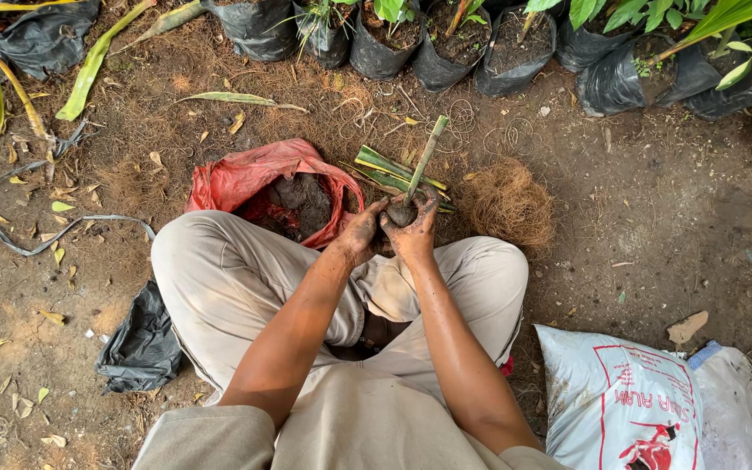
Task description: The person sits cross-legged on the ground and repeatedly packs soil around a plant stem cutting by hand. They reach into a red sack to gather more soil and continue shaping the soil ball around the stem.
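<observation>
Beige trousers (219,287) on crossed legs fill the lower centre of the head view, with both forearms reaching forward over the knees.

Left hand (360,233) and right hand (415,228) meet just beyond the knees, both caked in dark soil. Their fingers (426,202) are curled and pressed together around a small soil ball (400,213), which they enclose from both sides. A green cutting stem (426,158) rises out of the soil ball and tilts away from the person, to the right.

Landmark: red bag (254,178).
- Red bag: lies open on the ground, touching the left knee, with dark soil (299,202) inside.
- Cut green stalks (393,174): on the ground just right of the red bag, behind the hands.
- Coconut fibre clump (508,204): farther right of the red bag, beyond the stalks.
- Black nursery bags (446,39): in a row well beyond the red bag, holding plants.
- White sack (620,400): well to the right of and nearer than the red bag, beside the right knee.
- Crumpled black plastic (143,344): nearer than the red bag, to its left.
</observation>
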A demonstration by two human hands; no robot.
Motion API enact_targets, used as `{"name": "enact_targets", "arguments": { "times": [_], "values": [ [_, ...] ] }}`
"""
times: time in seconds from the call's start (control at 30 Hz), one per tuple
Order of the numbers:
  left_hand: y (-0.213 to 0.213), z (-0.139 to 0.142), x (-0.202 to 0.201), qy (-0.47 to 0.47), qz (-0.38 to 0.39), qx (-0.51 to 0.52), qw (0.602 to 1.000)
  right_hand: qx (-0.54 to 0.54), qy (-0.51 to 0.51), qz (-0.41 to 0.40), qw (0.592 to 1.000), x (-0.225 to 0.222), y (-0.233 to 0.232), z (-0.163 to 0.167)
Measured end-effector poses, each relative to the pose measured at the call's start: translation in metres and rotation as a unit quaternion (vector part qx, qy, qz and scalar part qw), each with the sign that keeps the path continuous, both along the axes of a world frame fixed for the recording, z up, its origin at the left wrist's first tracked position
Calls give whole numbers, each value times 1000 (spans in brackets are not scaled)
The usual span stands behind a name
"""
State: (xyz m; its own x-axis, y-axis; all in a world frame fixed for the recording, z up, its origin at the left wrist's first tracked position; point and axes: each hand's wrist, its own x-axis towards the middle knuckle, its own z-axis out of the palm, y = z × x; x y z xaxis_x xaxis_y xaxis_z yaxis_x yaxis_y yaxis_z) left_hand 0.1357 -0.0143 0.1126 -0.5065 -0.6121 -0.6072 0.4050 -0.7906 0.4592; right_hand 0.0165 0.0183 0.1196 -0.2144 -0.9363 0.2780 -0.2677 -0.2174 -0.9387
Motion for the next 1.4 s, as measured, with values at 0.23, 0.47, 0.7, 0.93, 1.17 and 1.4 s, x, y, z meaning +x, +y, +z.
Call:
{"name": "enact_targets", "arguments": {
  "times": [0.23, 0.47, 0.7, 0.93, 1.17, 1.4],
  "values": [
    [0, -13, -3, 33, 52, -8, 998, 82, -25, 0, 996, -7, -5, 1],
    [2, -11, -6, 75, 136, -115, 981, 20, -279, 45, 959, -13, -8, 4],
    [12, 1, -10, 67, 131, -166, 975, 108, -388, 22, 915, -19, -10, 1],
    [11, 14, -3, -105, 58, -361, 925, 105, -405, 100, 903, -20, -8, 2],
    [11, 27, -2, -128, 38, -436, 890, 100, -311, 126, 937, -17, -4, 4],
    [18, 25, -7, -180, 64, -461, 867, 98, -283, 120, 947, -15, -3, 6]
  ]
}}
